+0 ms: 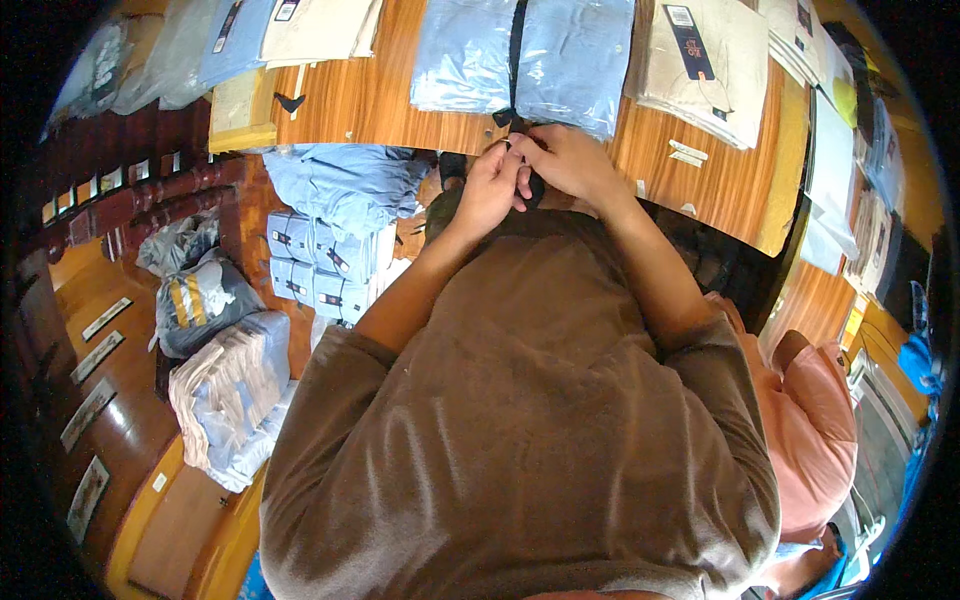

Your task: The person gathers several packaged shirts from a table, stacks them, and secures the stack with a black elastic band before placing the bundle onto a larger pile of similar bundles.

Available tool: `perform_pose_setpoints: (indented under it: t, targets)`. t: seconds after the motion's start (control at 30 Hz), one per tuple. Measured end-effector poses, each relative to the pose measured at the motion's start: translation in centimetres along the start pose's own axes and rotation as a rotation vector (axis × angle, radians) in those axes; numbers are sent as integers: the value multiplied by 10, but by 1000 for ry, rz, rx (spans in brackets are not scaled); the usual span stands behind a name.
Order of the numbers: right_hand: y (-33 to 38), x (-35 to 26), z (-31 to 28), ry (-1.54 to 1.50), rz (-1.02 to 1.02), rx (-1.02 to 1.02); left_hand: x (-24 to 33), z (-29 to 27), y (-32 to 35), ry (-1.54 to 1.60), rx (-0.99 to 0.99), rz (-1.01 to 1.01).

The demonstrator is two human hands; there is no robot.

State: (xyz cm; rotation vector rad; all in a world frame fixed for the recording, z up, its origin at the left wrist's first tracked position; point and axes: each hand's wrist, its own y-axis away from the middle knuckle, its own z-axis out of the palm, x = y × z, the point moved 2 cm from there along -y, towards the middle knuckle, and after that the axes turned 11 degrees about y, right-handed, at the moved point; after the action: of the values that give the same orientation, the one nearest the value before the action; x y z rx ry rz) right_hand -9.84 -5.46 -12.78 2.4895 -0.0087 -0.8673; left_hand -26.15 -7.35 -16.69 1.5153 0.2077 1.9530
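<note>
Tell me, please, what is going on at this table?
A person's left hand and right hand meet at the near edge of the wooden table, by the near end of a black strap; their exact grip is hard to see. The strap runs between two blue folded garments in clear plastic. A beige folded garment lies to their right, and more blue garments are stacked left of the person.

Bare tabletop (365,105) left, blue packets (568,62) ahead

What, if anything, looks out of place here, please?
The rumpled blue fabric at the person's left looks odd: it lies in a loose heap, while the tagged blue garments beside it are neatly folded and stacked.
</note>
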Motion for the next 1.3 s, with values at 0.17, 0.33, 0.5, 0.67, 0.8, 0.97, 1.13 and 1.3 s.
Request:
perform_pose_setpoints:
  t: [0.17,0.33,0.5,0.67,0.8,0.97,1.13,1.3]
  targets:
    - [-11,9,7,-40,47,-40,-8,-5,-5,16,-26,15]
    - [-9,9,0,44,26,5,-9,-12,-10,-46,-82,-23]
    - [-15,19,3,39,-15,46,-20,-25,-21,13,-197,38]
    - [-15,9,-4,-12,-14,-16,-17,-16,-15,13,-146,79]
    - [-20,7,0,38,-21,-14,-18,-22,-19,9,-203,102]
    - [-23,11,0,77,-8,-66,-18,-19,-19,114,-208,42]
    - [-27,17,2,51,2,-114,-21,-23,-24,7,-249,99]
    - [-30,23,5,30,-33,-116,-20,-22,-23,-34,-248,132]
